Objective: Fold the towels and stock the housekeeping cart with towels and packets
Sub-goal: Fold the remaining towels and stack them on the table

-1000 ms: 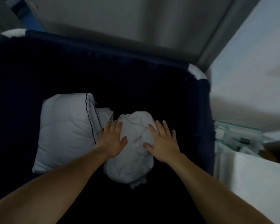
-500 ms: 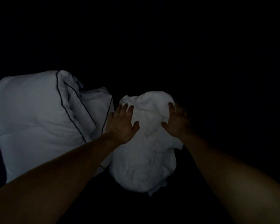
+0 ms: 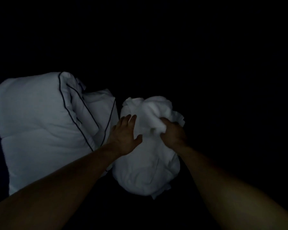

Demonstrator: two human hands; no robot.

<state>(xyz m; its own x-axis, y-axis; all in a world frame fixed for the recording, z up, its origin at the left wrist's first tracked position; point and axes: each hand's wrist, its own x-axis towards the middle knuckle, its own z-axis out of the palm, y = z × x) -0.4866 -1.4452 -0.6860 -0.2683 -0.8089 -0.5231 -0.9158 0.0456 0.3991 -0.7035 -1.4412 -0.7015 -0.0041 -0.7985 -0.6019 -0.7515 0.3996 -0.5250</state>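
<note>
A crumpled white towel bundle (image 3: 145, 165) lies in a very dark space, lit only faintly. My left hand (image 3: 125, 136) rests flat on the bundle's left side, fingers straight. My right hand (image 3: 172, 133) grips a bunched fold of the towel near its upper right, fingers curled into the cloth. Both forearms reach in from the bottom of the view.
A large white pillow with thin dark piping (image 3: 45, 123) lies just left of the towel bundle, touching it. Everything else around them is black, and no edges or walls can be made out.
The view has moved closer into the dark bin, whose rim and surroundings dropped out of sight. My right hand went from lying flat on the towel to gripping a bunch of it.
</note>
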